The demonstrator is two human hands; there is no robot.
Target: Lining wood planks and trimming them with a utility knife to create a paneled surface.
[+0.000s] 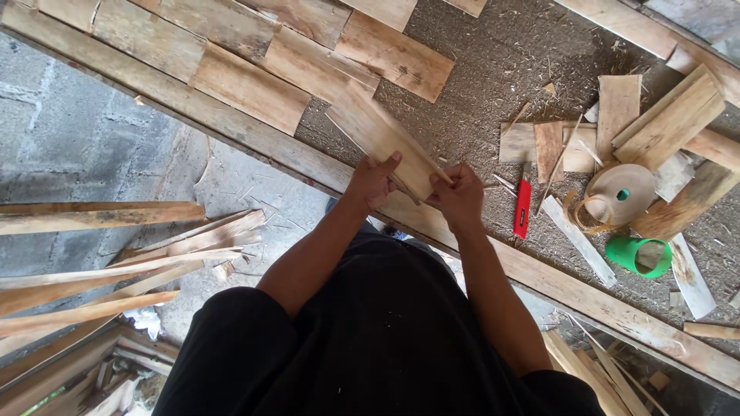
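At the near edge of the workbench (539,270), the left hand (372,183) and right hand (459,196) are both gripping a thin wooden board (385,139). A red knife (523,208) is lying just beside them.

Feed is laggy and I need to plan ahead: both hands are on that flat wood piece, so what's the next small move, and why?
Probably lower the flat wood piece down next to the overlapping wood pieces on the work surface. The left hand and right hand grip its near end and it hangs tilted above the surface, with bare space beneath it.
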